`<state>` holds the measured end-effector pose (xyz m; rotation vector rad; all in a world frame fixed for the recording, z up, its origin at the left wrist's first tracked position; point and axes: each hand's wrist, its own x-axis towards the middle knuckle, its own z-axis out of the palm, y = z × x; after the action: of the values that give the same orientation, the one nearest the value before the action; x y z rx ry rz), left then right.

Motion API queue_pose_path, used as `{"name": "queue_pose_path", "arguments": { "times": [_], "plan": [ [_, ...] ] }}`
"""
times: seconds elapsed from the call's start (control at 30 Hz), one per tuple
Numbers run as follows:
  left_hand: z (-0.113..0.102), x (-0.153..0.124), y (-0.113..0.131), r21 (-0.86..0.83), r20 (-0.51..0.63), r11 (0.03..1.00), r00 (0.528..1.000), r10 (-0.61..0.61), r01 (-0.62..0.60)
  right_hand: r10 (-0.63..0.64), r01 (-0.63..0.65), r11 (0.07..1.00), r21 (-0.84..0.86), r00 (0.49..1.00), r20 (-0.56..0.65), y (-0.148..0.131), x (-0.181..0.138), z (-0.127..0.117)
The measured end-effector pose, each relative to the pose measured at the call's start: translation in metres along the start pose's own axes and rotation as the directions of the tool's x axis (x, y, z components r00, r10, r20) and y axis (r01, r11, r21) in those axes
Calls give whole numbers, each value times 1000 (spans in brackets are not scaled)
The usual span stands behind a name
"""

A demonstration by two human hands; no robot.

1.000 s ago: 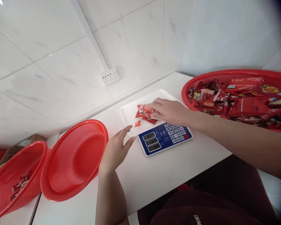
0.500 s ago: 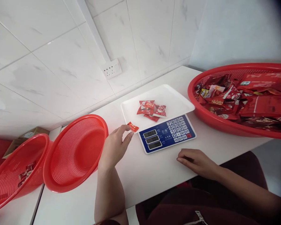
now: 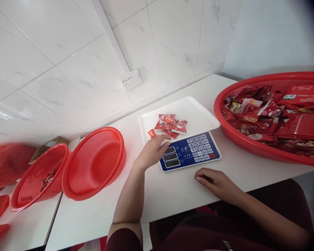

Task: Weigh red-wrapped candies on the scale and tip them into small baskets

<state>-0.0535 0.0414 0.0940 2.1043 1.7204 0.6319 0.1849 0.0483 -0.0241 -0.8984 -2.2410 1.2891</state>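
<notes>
My left hand (image 3: 153,150) reaches over the front edge of the white weighing tray (image 3: 199,113), its fingers stretched out and nothing seen in them. It partly covers the display of the blue-and-white scale (image 3: 184,153). Just beyond its knuckles, a small red candy packet (image 3: 152,134) lies on the tray. Several red wrapped candies (image 3: 169,122) are heaped near the tray's middle. Loosely curled, my right hand (image 3: 216,183) rests at the front of the table, to the right of and below the scale, with nothing visible in it.
A big red basket (image 3: 225,120) full of red packets stands at the right. To the left are a red basket (image 3: 94,164) and another (image 3: 23,191) with a few packets inside. Red bags (image 3: 7,167) lie at far left. A wall socket (image 3: 131,79) is behind.
My left hand has let go of the small candy packet, now on the tray, and moved right over the scale's display. The view has shifted slightly; my right hand stays curled.
</notes>
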Motion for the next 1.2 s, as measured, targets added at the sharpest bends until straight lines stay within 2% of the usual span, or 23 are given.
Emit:
{"name": "queue_pose_path", "arguments": {
  "times": [0.1, 0.17, 0.27, 0.33, 0.43, 0.53, 0.6, 0.7, 0.8, 0.9, 1.0, 1.1, 1.2],
  "plan": [
    [-5, -1, -3, -34, -181, 997, 981, -71, 66, 1, -1, 1000, 20, 1000, -11, 0, -1, -1],
    [-7, -2, -8, 37, -282, 980, 942, -179, 198, -3, 4, 999, 32, 1000, -9, -1, -1, -2],
    [-7, -1, -12, 176, -257, 917, 916, -308, 357, -8, 7, 999, 40, 1000, 10, -1, 0, -3],
    [-3, 3, -11, 231, -206, 901, 923, -324, 368, -4, 3, 999, 40, 1000, 21, -2, 1, -4],
    [3, 9, -5, 233, -180, 922, 946, -270, 308, -2, 1, 999, 40, 1000, 31, -2, 1, -5],
    [3, 8, 2, 211, -210, 946, 957, -201, 245, -1, -1, 999, 44, 999, 35, -1, 0, -5],
    [-2, 0, 4, 224, -276, 942, 943, -185, 250, -2, 1, 999, 48, 999, 36, 1, 0, -5],
    [-14, -24, -1, 284, -407, 893, 887, -217, 349, -4, 2, 998, 55, 999, 43, 2, 1, -5],
    [-27, -57, -11, 354, -504, 769, 801, -321, 531, -7, 4, 998, 62, 999, 50, 2, 1, -6],
    [-36, -88, -23, 383, -527, 623, 715, -459, 682, -7, 3, 998, 60, 998, 58, 2, 1, -6],
    [-40, -108, -32, 367, -521, 525, 637, -568, 768, -1, -2, 998, 55, 998, 55, 2, 1, -5],
    [-41, -117, -35, 347, -509, 505, 611, -607, 790, 0, -2, 999, 53, 999, 44, 3, 1, -4],
    [-41, -117, -34, 335, -488, 518, 615, -620, 787, 1, -3, 999, 53, 999, 43, 3, 0, -5]
  ]
}}
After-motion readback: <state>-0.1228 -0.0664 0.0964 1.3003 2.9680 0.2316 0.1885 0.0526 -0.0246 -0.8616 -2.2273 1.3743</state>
